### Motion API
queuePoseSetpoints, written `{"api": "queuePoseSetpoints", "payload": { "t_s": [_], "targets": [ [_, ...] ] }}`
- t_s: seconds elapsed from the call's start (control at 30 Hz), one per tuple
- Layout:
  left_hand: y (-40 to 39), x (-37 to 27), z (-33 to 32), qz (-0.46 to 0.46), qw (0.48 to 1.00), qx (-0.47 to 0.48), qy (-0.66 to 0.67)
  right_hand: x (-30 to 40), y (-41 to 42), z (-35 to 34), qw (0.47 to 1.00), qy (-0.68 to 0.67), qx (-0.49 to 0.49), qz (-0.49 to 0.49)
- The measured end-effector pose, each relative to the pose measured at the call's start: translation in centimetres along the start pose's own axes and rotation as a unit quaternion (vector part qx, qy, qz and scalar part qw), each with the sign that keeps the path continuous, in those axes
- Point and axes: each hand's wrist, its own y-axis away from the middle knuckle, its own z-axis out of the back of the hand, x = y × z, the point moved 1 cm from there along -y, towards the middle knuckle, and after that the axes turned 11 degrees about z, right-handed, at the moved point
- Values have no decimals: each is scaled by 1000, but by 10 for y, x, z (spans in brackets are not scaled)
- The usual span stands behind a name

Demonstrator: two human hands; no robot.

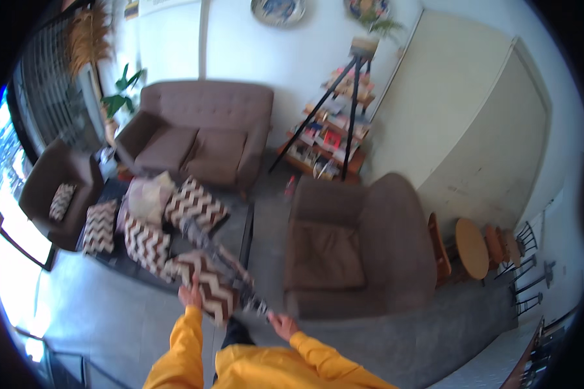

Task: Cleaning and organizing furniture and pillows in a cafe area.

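My left hand (191, 295) grips the near edge of a brown and white zigzag cushion (211, 287). In my right hand (283, 325) is the end of a patterned cloth (219, 250), stretched taut back towards the low dark table. Several more zigzag cushions lie on that table (231, 226): one at its left side (100, 227), one in the middle (147, 244) and one at the back (197, 204). A pale, crumpled cloth (148, 197) rests among them.
Behind the table stands a brown two-seat sofa (207, 104). A brown armchair (321, 253) is on the right; another, holding a small zigzag cushion (62, 200), is on the left. A tripod (353, 107) stands by a magazine shelf (326, 141). A bottle (290, 186) is on the floor.
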Motion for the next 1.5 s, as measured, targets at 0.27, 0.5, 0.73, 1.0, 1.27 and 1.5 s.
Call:
{"api": "queuePoseSetpoints", "payload": {
  "t_s": [0.27, 0.5, 0.73, 1.0, 1.27, 1.5],
  "targets": [
    [107, -60, 31, -26, 996, -5, 81, 25, 104, 64, 982, -70, -145, 96],
    [136, -46, 61, -61, 988, 13, 143, 48, 172, 85, 980, -52, -136, 134],
    [132, -46, 84, -43, 992, 33, 111, 46, 205, 57, 988, -48, -50, 135],
    [113, -35, 122, -31, 978, 68, 194, 87, 216, 5, 986, -41, -87, 133],
    [83, -8, 164, -34, 975, 74, 206, 141, 242, -33, 991, -71, -66, 88],
    [67, 8, 164, -25, 967, 45, 250, 162, 237, -37, 994, -45, -58, 82]
  ]
}}
